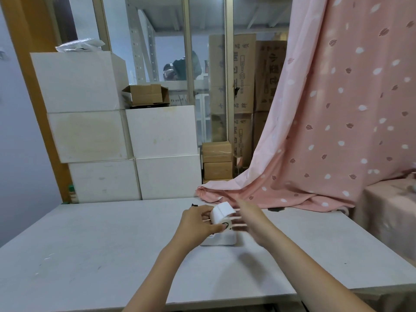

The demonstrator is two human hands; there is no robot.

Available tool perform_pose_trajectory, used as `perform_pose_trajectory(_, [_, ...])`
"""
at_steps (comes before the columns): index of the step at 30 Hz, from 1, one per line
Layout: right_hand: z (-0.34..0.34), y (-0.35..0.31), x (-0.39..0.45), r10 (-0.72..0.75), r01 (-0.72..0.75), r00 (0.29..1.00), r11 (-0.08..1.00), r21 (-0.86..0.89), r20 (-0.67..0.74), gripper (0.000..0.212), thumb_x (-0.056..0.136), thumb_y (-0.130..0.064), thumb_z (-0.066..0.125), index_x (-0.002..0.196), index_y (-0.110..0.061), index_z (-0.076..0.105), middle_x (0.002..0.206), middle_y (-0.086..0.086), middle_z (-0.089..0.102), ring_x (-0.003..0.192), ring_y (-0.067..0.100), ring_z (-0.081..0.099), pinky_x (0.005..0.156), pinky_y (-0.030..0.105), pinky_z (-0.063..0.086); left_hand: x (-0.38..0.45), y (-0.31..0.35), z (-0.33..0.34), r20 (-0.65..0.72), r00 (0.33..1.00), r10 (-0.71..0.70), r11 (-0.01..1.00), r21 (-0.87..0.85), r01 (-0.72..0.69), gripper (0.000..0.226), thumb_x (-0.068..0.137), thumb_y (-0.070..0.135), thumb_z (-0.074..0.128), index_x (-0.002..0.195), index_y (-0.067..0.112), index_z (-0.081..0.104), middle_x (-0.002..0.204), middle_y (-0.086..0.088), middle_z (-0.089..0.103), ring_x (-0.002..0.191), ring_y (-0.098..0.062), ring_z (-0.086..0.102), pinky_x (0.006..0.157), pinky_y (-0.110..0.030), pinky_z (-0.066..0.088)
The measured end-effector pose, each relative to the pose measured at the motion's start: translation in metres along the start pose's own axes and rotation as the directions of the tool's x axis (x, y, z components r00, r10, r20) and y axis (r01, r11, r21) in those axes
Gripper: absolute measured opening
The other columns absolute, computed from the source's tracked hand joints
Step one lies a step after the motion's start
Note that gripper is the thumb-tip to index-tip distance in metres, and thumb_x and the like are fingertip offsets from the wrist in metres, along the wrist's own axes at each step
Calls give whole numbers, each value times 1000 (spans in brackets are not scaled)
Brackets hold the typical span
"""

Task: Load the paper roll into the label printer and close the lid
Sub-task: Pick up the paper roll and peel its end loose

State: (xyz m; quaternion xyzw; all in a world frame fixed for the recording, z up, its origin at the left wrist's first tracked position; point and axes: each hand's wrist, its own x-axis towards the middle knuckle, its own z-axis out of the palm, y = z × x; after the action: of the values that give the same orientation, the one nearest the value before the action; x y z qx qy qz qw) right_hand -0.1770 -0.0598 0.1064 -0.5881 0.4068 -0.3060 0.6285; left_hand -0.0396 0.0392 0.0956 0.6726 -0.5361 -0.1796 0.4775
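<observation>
A white paper roll [221, 213] with a loose end flap sticking up is held just above a small white label printer [221, 240] on the table. My left hand [198, 221] grips the roll from its left side, thumb near the core. My right hand [249, 218] is right of the roll, blurred, fingers spread and pointing at the roll; whether it touches the paper cannot be told. Most of the printer is hidden behind the roll and my hands, so its lid cannot be made out.
The grey table [101, 255] stretches left and toward me. Stacked white boxes [126, 152] stand behind its far left edge. A pink patterned curtain [326, 131] drapes onto the table's far right. Brown cartons [217, 161] sit behind it.
</observation>
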Motion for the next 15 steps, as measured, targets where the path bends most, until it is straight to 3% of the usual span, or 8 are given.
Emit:
perform_pose_trajectory(2, [-5,-9,2,-43,41,999,998,-56,-31,53,101,-54,44,101,-7,68,94,13,73,72,22,65,63,32,56,2,-2,-2,-9,1000,21,995,93,-21,39,68,23,89,104,24,76,92,11,75,84,0,71,69,-7,52])
perform_pose_trajectory(4, [-6,-12,2,-47,54,998,988,-144,49,53,93,-56,60,102,-5,67,89,13,71,70,22,64,56,28,55,4,-3,-3,-20,999,45,986,159,-41,31,67,28,88,96,25,76,84,9,75,79,-3,69,64,-6,48])
perform_pose_trajectory(7, [-4,-2,7,-44,64,992,984,-166,121,55,83,-29,82,109,17,66,79,15,61,70,25,58,52,26,50,5,-6,-3,-13,998,66,976,207,-62,30,68,31,88,94,22,75,80,8,72,73,-2,65,61,-4,43])
perform_pose_trajectory(11, [-6,0,9,-31,37,997,995,-93,68,41,83,-3,81,110,23,65,81,18,60,56,19,56,53,25,55,0,-11,-2,-2,999,47,984,170,-46,38,67,29,89,102,21,75,90,8,73,82,0,68,67,-3,46])
perform_pose_trajectory(15, [-7,0,9,48,-48,997,999,1,61,34,87,-1,77,110,22,66,73,15,60,50,16,54,55,28,57,-3,-12,-5,-32,998,59,991,122,-55,36,66,24,89,99,20,76,90,7,77,86,-5,71,71,-9,52])
